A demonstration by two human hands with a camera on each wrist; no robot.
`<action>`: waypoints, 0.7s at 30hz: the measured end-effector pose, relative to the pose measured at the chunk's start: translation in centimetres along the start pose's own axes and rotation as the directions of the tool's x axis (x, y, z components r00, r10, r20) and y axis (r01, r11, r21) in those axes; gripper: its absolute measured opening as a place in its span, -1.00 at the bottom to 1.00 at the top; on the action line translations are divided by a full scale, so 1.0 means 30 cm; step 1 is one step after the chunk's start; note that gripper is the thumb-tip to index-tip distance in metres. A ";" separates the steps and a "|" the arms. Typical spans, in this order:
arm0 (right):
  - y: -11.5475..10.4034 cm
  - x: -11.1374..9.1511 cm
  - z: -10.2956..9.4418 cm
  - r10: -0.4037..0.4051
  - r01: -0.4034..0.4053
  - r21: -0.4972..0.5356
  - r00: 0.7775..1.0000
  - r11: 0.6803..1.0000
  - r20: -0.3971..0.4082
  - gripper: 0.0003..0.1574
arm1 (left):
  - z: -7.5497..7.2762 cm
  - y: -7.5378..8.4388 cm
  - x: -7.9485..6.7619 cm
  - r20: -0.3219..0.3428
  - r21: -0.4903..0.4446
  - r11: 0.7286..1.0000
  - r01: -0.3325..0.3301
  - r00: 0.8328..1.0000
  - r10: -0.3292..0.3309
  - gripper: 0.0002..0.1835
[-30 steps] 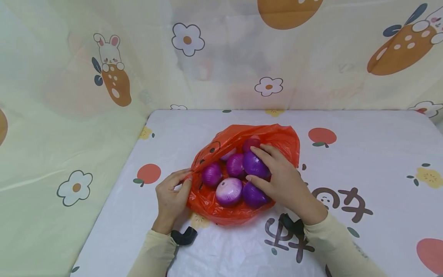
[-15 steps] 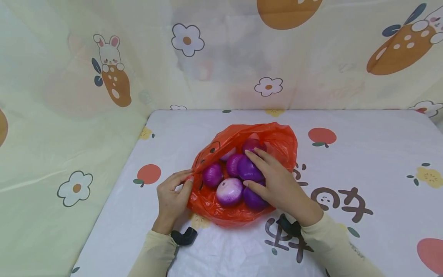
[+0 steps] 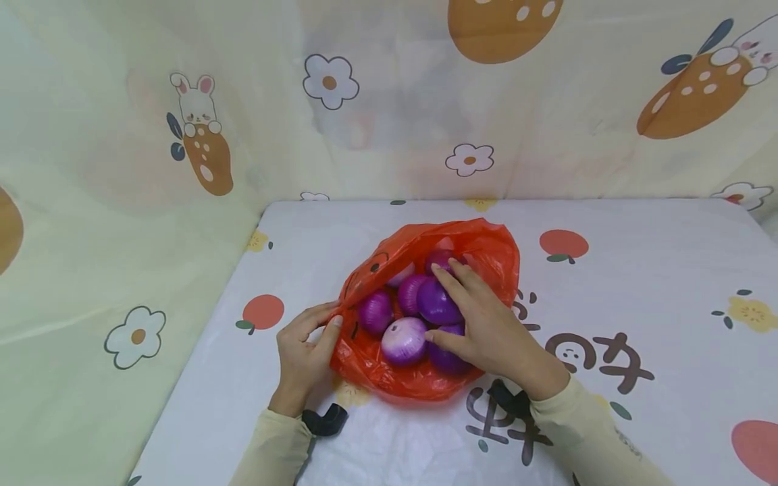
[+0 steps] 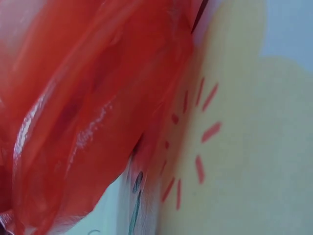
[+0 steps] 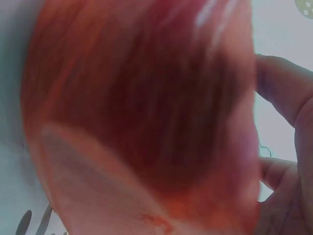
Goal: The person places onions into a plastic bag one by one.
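Observation:
An orange-red plastic bag (image 3: 389, 385) lies with its mouth spread, several purple onions inside. My left hand (image 3: 306, 354) pinches the bag's left rim between thumb and fingers. Over the right side of the bag, my right hand (image 3: 495, 331) holds a dark purple onion (image 3: 436, 302), fingers along its far side and thumb at its near side. A paler onion (image 3: 404, 342) sits left of the thumb, and another purple onion (image 3: 375, 312) lies near the left rim. The left wrist view is filled by bag folds (image 4: 93, 112); in the right wrist view the bag (image 5: 146, 98) hides most of the onions.
The bag rests on a white tablecloth (image 3: 656, 270) printed with fruit, flowers and brown characters. Behind the table hangs a cream sheet (image 3: 401, 88) with rabbit and carrot prints, and it continues down the left side. Black straps (image 3: 325, 420) show at both wrists.
The right hand has moved slightly left with the dark purple onion, which now sits closer against its neighbours. The left hand keeps its pinch on the rim. The head view has tilted a little.

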State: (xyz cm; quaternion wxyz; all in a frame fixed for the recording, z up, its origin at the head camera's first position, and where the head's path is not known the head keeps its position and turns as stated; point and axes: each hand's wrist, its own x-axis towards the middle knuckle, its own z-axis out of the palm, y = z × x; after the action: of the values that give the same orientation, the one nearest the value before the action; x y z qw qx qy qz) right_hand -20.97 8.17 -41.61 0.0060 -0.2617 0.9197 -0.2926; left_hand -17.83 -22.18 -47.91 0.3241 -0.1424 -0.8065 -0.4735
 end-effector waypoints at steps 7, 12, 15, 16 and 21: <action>0.011 0.001 0.009 -0.014 0.014 -0.020 1.000 1.000 -0.001 0.26 | -0.001 -0.027 -0.011 -0.081 0.013 1.000 -0.002 0.997 0.003 -0.83; 0.020 0.009 0.012 -0.077 0.075 -0.065 0.997 0.995 -0.018 0.22 | -0.017 -0.055 -0.011 -0.120 -0.064 0.998 0.016 0.993 -0.023 -0.83; 0.028 0.003 0.007 -0.084 0.083 -0.085 0.996 0.993 -0.009 0.21 | -0.021 -0.065 -0.025 -0.138 -0.117 0.992 0.039 0.989 -0.055 -0.82; 0.033 0.001 0.006 -0.083 0.082 -0.095 0.997 0.992 -0.003 0.21 | -0.022 -0.069 -0.030 -0.139 -0.131 0.990 0.047 0.988 -0.065 -0.83; 0.065 -0.009 -0.009 -0.077 0.079 -0.127 0.997 0.989 0.024 0.22 | -0.035 -0.092 -0.042 -0.110 -0.115 0.991 0.067 0.991 -0.080 -0.82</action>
State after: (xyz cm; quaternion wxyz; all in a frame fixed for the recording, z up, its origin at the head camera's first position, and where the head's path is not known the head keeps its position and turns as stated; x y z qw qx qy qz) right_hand -21.72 9.79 -42.49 -0.0136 -0.2999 0.9256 -0.2305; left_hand -17.96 -24.38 -50.23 0.3437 -0.1031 -0.7638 -0.5365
